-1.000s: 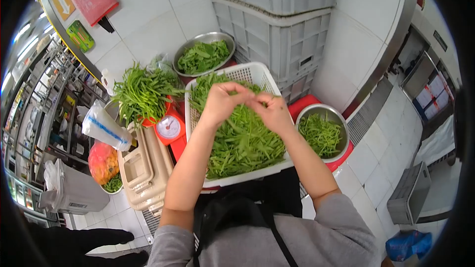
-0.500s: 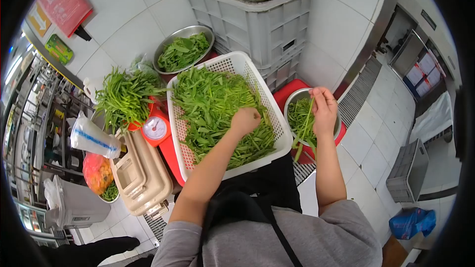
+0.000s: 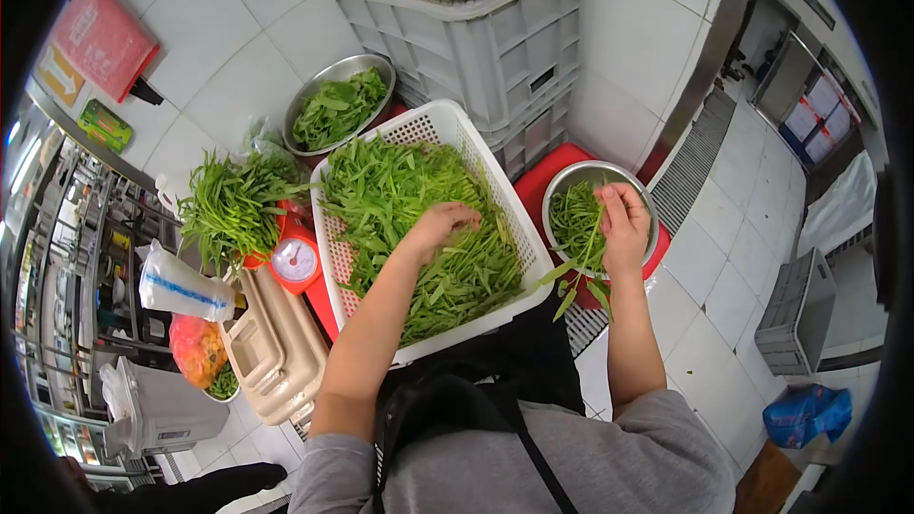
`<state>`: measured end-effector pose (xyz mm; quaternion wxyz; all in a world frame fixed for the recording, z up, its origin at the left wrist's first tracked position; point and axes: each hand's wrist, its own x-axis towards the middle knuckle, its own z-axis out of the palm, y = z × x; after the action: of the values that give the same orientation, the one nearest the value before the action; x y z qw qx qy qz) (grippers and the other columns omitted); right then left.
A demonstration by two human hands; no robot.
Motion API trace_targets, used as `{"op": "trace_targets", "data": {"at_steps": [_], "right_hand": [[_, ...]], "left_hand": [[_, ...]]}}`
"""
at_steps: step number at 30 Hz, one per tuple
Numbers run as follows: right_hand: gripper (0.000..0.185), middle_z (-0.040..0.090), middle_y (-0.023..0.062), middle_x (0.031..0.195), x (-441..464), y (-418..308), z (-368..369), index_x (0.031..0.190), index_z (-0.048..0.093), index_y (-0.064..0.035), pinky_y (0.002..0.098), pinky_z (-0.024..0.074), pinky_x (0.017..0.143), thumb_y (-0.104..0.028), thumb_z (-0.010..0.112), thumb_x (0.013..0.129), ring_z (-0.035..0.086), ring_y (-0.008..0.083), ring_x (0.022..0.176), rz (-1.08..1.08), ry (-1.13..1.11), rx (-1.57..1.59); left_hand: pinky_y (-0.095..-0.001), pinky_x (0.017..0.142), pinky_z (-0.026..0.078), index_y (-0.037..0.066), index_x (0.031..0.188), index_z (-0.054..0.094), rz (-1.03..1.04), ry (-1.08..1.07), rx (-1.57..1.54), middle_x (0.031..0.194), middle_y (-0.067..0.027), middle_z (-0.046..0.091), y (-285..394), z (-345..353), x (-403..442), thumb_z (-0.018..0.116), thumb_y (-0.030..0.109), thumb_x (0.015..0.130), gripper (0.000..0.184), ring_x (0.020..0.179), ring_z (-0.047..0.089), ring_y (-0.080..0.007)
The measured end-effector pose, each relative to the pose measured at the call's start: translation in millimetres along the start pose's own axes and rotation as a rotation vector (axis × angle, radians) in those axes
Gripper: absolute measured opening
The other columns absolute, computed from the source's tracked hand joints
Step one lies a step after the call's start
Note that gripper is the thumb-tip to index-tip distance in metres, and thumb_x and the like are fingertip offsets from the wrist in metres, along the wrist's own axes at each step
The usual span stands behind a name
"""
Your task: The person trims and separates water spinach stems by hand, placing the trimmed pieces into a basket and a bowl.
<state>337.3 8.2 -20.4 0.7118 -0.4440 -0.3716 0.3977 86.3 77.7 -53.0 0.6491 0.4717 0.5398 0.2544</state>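
A white perforated basket (image 3: 466,324) full of leafy green stems (image 3: 400,190) stands in front of me. Over the leaves in its middle is my left hand (image 3: 444,227), its fingers curled together; what they hold, if anything, is too small to tell. My right hand (image 3: 623,221) pinches a long leafy green stem (image 3: 571,287) at the front of a steel bowl (image 3: 651,219) on the right. The stem hangs down over the bowl's near rim, its leaves spreading toward the basket. Cut green stems (image 3: 577,219) lie inside that bowl.
Behind the basket stand a steel bowl (image 3: 293,124) of leaves and stacked grey crates (image 3: 466,48). At left are a bunch of greens (image 3: 233,209), a red scale (image 3: 295,262), a beige lidded box (image 3: 276,343) and a grey bin (image 3: 171,405). A person's dark-clad leg (image 3: 209,488) shows lower left.
My hands have parted from their meeting point over the basket. The right moved to the right-hand bowl with a stem; the left dropped toward the leaves, then shifted slightly left. The view has shifted too.
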Motion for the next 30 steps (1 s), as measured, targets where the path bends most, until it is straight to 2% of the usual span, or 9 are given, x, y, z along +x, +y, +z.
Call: {"op": "trace_targets", "data": {"at_steps": [6,7,8,10,13,18,20,24,30], "right_hand": [[0.014,0.038,-0.0084,0.054,4.9,-22.4,-54.5,0.08,0.058,-0.0041,0.018,0.0187,0.041,-0.017,0.056,0.085,0.026,-0.0003,0.045,-0.121,0.223,-0.043],[0.014,0.04,-0.0075,0.055,5.3,-24.6,-69.0,0.08,0.058,-0.0038,0.0178,0.0183,0.04,-0.016,0.055,0.085,0.026,-0.0001,0.045,-0.141,0.239,-0.033],[0.014,0.04,-0.0074,0.055,4.2,-28.4,-79.6,0.08,0.058,-0.0035,0.0177,0.0181,0.04,-0.016,0.055,0.085,0.026,0.0,0.045,-0.16,0.278,-0.046],[0.014,0.04,-0.0071,0.055,-0.3,-35.7,-99.1,0.08,0.057,-0.0029,0.0176,0.0178,0.04,-0.016,0.055,0.085,0.027,0.0,0.045,-0.197,0.358,-0.071],[0.015,0.046,-0.0036,0.059,-8.2,-36.5,-125.5,0.081,0.056,-0.0025,0.0177,0.0191,0.039,-0.016,0.053,0.086,0.029,0.001,0.044,-0.24,0.398,-0.115],[0.015,0.046,-0.0022,0.061,-8.5,-26.6,-135.5,0.082,0.055,-0.0015,0.018,0.0195,0.039,-0.016,0.052,0.087,0.029,0.0016,0.043,-0.206,0.451,-0.109],[0.015,0.048,-0.0019,0.063,-5.0,-18.4,-131.2,0.083,0.055,-0.0018,0.0178,0.02,0.039,-0.016,0.052,0.087,0.03,0.0014,0.043,-0.179,0.392,-0.078],[0.015,0.044,-0.0057,0.058,1.0,-9.0,-97.9,0.078,0.056,-0.004,0.0171,0.0196,0.041,-0.017,0.054,0.086,0.028,0.0006,0.045,-0.145,0.311,-0.013],[0.015,0.055,-0.0009,0.069,-3.7,-1.3,-64.5,0.082,0.056,-0.0034,0.0166,0.0213,0.04,-0.017,0.053,0.086,0.032,0.0009,0.046,-0.111,0.187,-0.042]], "left_hand": [[-0.0196,0.042,0.025,0.004,0.076,0.057,0.277,-0.211,-0.058,0.056,0.0037,0.043,76.7,88.2,41.3,0.055,0.019,0.081,0.015,0.044,0.032,-0.0057],[-0.0204,0.051,0.033,0.003,0.083,0.059,0.284,-0.264,-0.027,0.065,-0.0003,0.051,85.2,107.0,55.0,0.054,0.018,0.081,0.016,0.055,0.041,-0.0081],[-0.0252,0.073,0.04,-0.001,0.099,0.058,0.265,-0.174,-0.031,0.089,-0.0093,0.059,102.9,131.3,39.7,0.053,0.016,0.082,0.024,0.083,0.051,-0.014],[-0.0308,0.093,0.033,-0.002,0.112,0.053,0.257,-0.134,-0.031,0.112,-0.0143,0.054,102.9,161.0,60.9,0.051,0.013,0.083,0.033,0.113,0.042,-0.0199],[-0.0318,0.096,0.032,-0.002,0.115,0.049,0.313,-0.164,-0.106,0.118,-0.0133,0.052,103.2,176.2,75.3,0.053,0.013,0.082,0.036,0.116,0.042,-0.0209],[-0.034,0.092,0.038,0.0,0.113,0.051,0.696,-0.061,0.322,0.113,-0.0177,0.053,76.4,97.0,58.2,0.058,0.018,0.078,0.04,0.111,0.047,-0.0259],[-0.0353,0.094,0.036,0.002,0.117,0.048,0.65,0.156,0.812,0.115,-0.0204,0.05,46.6,50.6,33.7,0.064,0.027,0.073,0.053,0.113,0.045,-0.03],[-0.0367,0.096,0.034,0.01,0.133,0.026,0.193,0.223,1.459,0.124,-0.0251,0.04,-26.0,17.0,-36.7,0.07,0.04,0.063,0.088,0.117,0.038,-0.0335],[-0.0388,0.082,0.045,0.007,0.118,0.04,0.136,0.242,1.256,0.113,-0.0186,0.049,-70.1,-10.7,-47.5,0.07,0.02,0.062,0.066,0.1,0.053,-0.032]]}}
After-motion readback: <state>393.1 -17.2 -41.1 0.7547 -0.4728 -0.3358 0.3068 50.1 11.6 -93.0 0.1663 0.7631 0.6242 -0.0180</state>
